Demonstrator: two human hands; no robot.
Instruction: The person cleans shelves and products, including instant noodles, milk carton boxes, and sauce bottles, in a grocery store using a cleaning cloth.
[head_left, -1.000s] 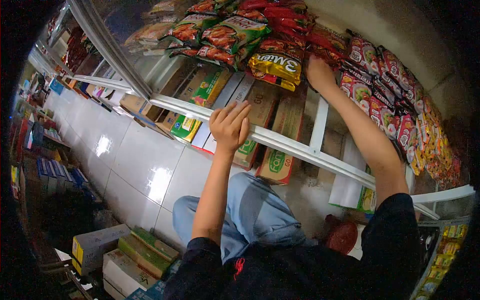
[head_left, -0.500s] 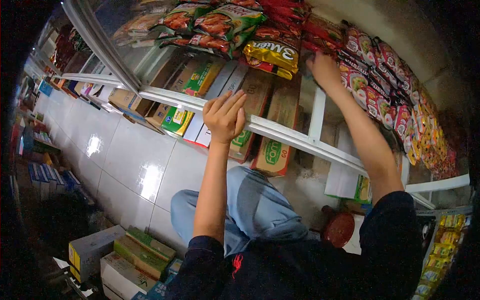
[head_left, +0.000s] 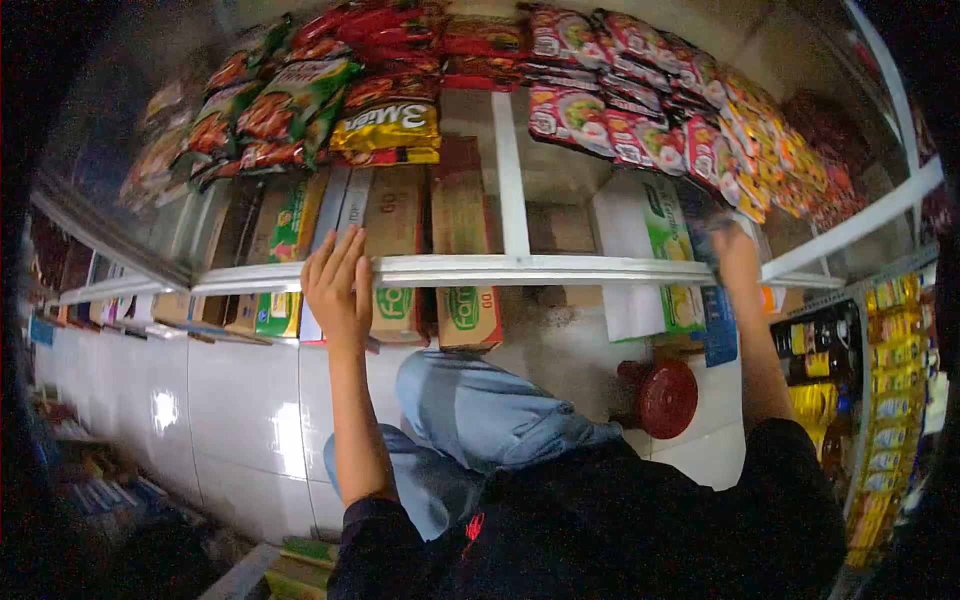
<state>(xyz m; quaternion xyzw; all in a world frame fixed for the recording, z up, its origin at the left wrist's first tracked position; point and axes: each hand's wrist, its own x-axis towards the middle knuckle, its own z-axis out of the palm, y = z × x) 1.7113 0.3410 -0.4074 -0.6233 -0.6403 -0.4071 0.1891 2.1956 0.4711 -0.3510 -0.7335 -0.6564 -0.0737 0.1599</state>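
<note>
My left hand (head_left: 338, 283) rests on the white metal rail (head_left: 450, 268) of the glass shelf, its fingers stretched over the edge. Farther right, my right hand (head_left: 735, 258) is at the same rail, blurred by motion, with its fingers curled round something small and greyish that I cannot make out. Beyond the rail lie a yellow-and-red 3 Mien noodle pack (head_left: 388, 125), green noodle packs (head_left: 295, 105) and pink noodle packs (head_left: 570, 120). Orange-yellow packets (head_left: 775, 150) are stacked beyond my right hand.
Cardboard boxes (head_left: 468, 318) stand below the rail. A red round stool (head_left: 667, 398) is on the tiled floor (head_left: 240, 400) beside my bent knees. Yellow packets (head_left: 893, 380) hang at the right, near dark bottles (head_left: 815, 350). A white crossbar (head_left: 510, 175) runs back from the rail.
The view has turned and shifted right. My right hand has moved from beside the red and pink packs back to the front rail, farther right. My left hand remains on the rail.
</note>
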